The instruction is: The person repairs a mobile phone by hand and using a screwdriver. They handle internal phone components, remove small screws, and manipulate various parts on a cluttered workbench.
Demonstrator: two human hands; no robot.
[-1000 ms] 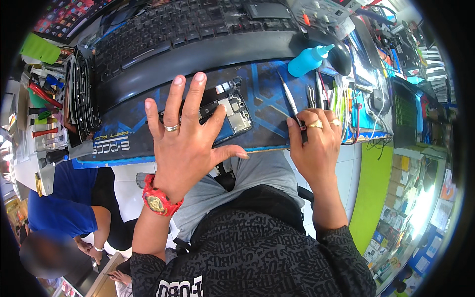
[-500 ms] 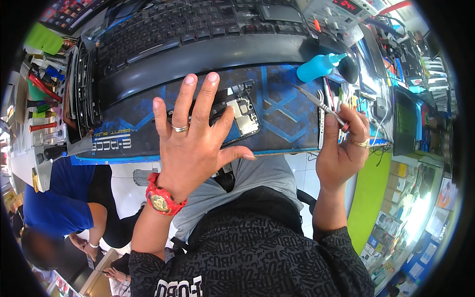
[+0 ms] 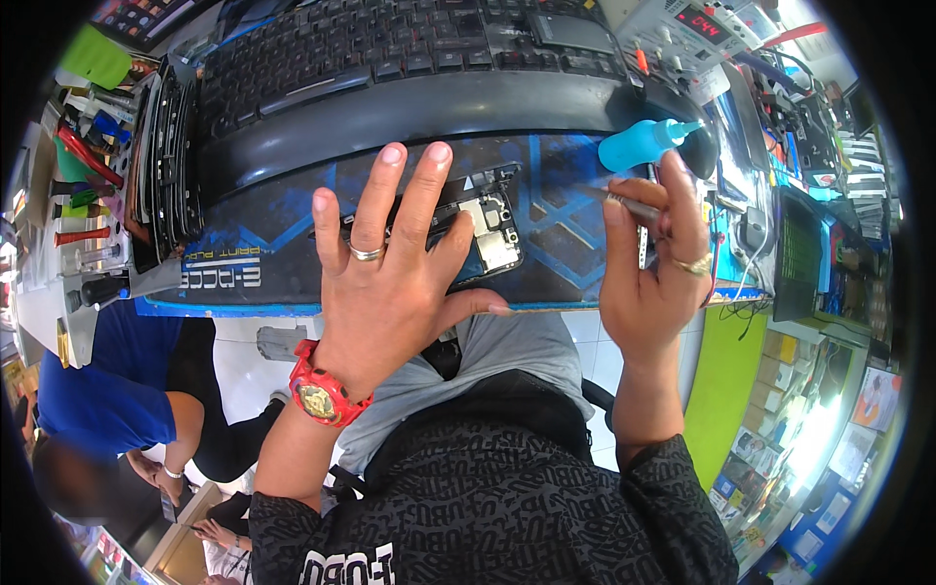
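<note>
My left hand [image 3: 387, 263] is open, its fingers spread over a smartphone without its back cover [image 3: 498, 250]. The phone lies on a dark blue patterned mat [image 3: 570, 258]; silvery shields and dark parts show at its right end, while my fingers hide much of the rest. To the right of the phone, my right hand [image 3: 651, 278] is closed on a slim metal precision screwdriver [image 3: 639, 209], held between thumb and fingers. Its front end points left and is blurred. The tip is apart from the phone.
A black keyboard [image 3: 409, 107] spans the back of the mat. A turquoise dropper bottle [image 3: 634, 146] stands behind my right hand. Phone parts [image 3: 174, 166] are stacked at left beside a rack of tools [image 3: 88, 205]. A power supply [image 3: 682, 29] sits far right; another person [image 3: 107, 390] sits lower left.
My right hand has moved slightly left and away from me, swinging the screwdriver to lie flatter. My left hand stays over the phone; both appear slightly farther right in the picture.
</note>
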